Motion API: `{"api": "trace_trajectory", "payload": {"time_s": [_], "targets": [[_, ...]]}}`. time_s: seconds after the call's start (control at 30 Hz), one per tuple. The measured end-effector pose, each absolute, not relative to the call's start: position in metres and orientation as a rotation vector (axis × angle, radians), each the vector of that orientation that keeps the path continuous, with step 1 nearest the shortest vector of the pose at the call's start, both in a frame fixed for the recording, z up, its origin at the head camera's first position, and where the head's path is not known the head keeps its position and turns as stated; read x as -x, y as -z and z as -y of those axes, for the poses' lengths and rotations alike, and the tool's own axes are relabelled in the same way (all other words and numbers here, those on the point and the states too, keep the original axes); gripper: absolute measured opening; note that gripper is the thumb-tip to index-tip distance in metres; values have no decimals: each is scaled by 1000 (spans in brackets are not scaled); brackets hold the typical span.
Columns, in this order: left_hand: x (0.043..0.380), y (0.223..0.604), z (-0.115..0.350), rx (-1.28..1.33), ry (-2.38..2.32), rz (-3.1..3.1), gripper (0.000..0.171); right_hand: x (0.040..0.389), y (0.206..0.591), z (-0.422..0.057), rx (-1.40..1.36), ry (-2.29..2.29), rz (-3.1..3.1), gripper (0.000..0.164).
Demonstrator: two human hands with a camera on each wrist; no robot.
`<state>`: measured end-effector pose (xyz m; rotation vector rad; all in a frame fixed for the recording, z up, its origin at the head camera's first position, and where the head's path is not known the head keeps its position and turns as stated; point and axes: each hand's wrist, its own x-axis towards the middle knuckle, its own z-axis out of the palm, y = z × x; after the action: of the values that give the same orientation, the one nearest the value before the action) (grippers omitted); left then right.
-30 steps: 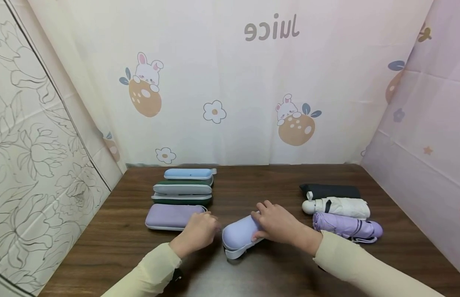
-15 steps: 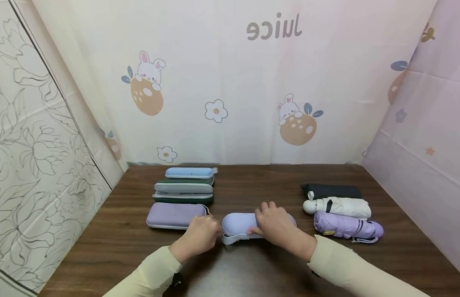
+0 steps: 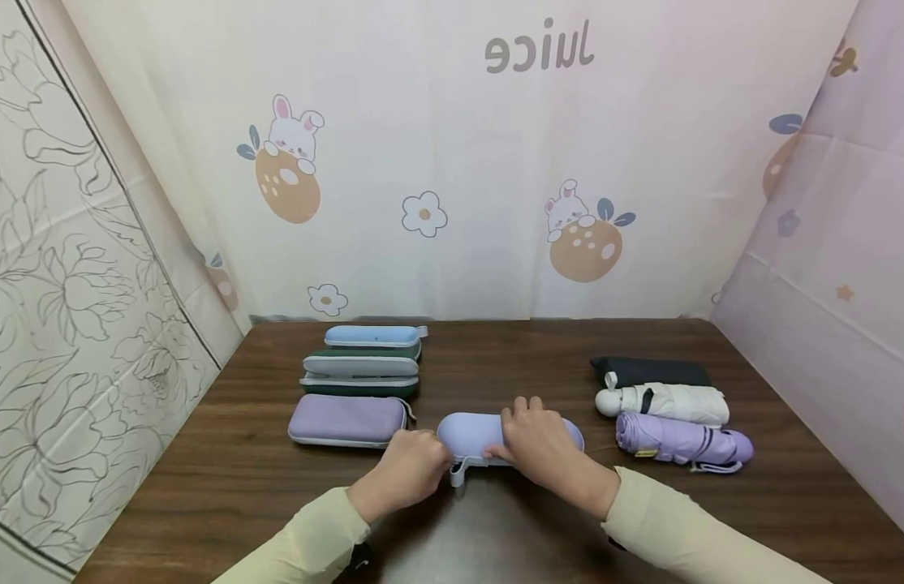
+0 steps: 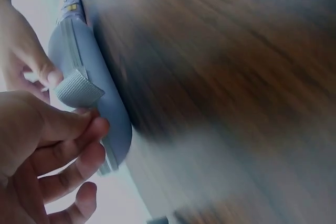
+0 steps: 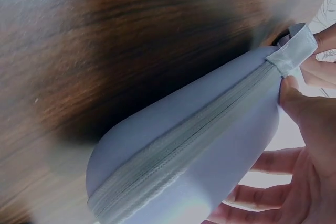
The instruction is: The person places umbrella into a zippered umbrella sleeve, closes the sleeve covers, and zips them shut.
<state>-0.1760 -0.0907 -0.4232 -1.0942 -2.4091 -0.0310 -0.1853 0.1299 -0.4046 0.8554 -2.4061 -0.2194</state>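
A lavender-blue zip-up glasses case [image 3: 467,432] lies crosswise on the table. My right hand [image 3: 537,440] grips its right part, thumb in front and fingers over the top. At the left end, my left hand [image 3: 414,464] has curled fingers; thumb and forefinger pinch at the zipper beside a pale ribbon loop [image 4: 79,89]. The zipper pull itself is hidden by those fingertips. Along the front, the zipper [image 5: 178,148] looks closed in the right wrist view, and the loop sticks out near the left fingers. The case's contents cannot be seen.
Left of my hands lie a purple case [image 3: 347,419], a dark green case [image 3: 360,390] standing ajar with a grey lining, and a light blue case [image 3: 372,336]. On the right are folded umbrellas: black [image 3: 652,372], white [image 3: 678,403] and purple [image 3: 678,438].
The glasses case has turned from slanted to straight across the table. My left hand has moved right to its left end, and the ribbon loop now hangs at the front.
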Motion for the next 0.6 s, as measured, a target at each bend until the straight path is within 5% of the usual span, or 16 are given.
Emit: {"api": "trace_trajectory", "payload": {"time_s": [0.6], "targets": [[172, 420, 93, 1108, 156, 2421, 18, 185, 406, -152, -957, 153, 2477, 53]]}}
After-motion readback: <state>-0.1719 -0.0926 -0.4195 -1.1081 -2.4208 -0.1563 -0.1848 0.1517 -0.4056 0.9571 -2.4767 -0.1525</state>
